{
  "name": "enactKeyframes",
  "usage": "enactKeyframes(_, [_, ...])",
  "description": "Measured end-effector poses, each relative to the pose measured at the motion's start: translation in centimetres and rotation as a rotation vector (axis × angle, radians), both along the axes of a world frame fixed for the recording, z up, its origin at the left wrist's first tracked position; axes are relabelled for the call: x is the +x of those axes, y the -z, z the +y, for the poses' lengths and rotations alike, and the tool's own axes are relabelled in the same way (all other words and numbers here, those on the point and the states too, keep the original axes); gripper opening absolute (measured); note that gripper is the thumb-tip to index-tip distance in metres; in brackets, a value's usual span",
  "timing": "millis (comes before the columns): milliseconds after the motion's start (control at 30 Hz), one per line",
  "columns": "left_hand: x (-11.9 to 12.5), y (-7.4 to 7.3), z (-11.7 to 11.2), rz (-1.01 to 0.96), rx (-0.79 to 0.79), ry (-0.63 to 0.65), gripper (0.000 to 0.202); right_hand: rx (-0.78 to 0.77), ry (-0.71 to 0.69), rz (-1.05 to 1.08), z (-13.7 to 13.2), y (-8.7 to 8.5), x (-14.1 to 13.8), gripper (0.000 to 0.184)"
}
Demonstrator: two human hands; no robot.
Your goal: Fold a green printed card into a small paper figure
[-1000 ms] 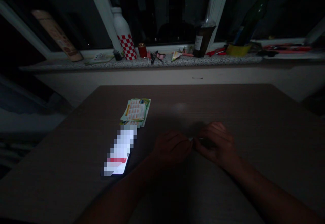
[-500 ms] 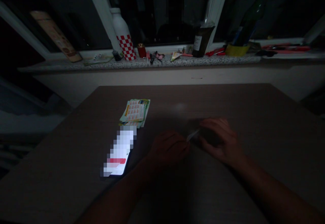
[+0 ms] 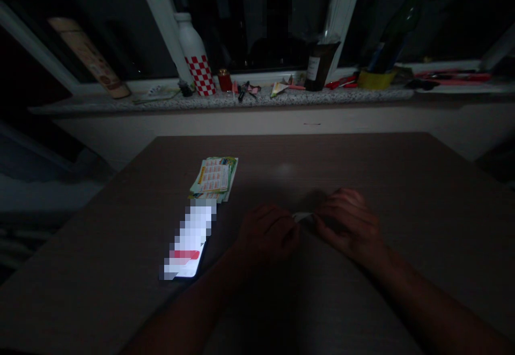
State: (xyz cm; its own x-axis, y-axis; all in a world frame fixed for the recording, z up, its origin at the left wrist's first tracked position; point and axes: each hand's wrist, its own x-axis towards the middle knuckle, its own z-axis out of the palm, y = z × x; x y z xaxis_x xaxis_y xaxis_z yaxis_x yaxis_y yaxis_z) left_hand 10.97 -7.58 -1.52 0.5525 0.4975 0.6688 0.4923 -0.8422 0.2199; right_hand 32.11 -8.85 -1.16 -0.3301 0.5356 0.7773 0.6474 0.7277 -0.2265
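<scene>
Between my two hands, low over the brown table [image 3: 281,151], is a small pale piece that looks like folded paper [image 3: 303,216]. My left hand [image 3: 270,233] is closed on its left end, fingers bent and pressed together. At the other end my right hand [image 3: 349,220] pinches it between thumb and fingers. Most of the piece is hidden by my fingers, and dim light blurs its shape. Left of my left hand lies a phone [image 3: 189,239] with its screen lit. Just beyond the phone is a small stack of printed cards or leaflets [image 3: 214,177].
Behind the table runs a speckled stone windowsill [image 3: 153,104]. On it stand a red-and-white checked bottle [image 3: 200,68], a patterned tube [image 3: 90,60], a red jar [image 3: 224,80], a dark pouch [image 3: 319,68] and a green bottle [image 3: 396,30] in a yellow base [image 3: 376,80].
My right hand has turned slightly and its thumb has closed in on the pale piece. The piece now lies more level between my hands. Phone and cards have not moved.
</scene>
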Motion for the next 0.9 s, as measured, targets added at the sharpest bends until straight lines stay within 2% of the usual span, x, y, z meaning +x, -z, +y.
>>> enactKeyframes(367, [0.7, -0.5, 0.8, 0.117, 0.175, -0.225, 0.018, 0.059, -0.047, -0.093, -0.4, 0.4, -0.4, 0.018])
enactKeyframes(600, [-1.0, -1.0, 1.7, 0.087, 0.083, -0.365, 0.015, 0.063, 0.031, -0.039, -0.3, -1.1, 0.3, 0.012])
enactKeyframes(767, [-0.3, -1.3, 0.7, 0.024, 0.086, -0.249, 0.015, 0.026, -0.032, -0.088, -0.2, -0.7, 0.4, 0.014])
enactKeyframes(833, [0.1, -1.2, 0.4, 0.074, 0.055, -0.168, 0.022, 0.019, -0.059, -0.107, -0.2, -0.4, 0.2, 0.015])
enactKeyframes(900, [0.3, -0.8, 0.4, 0.149, -0.001, -0.092, 0.021, -0.006, -0.063, -0.114, -0.2, -0.2, 0.0, 0.014])
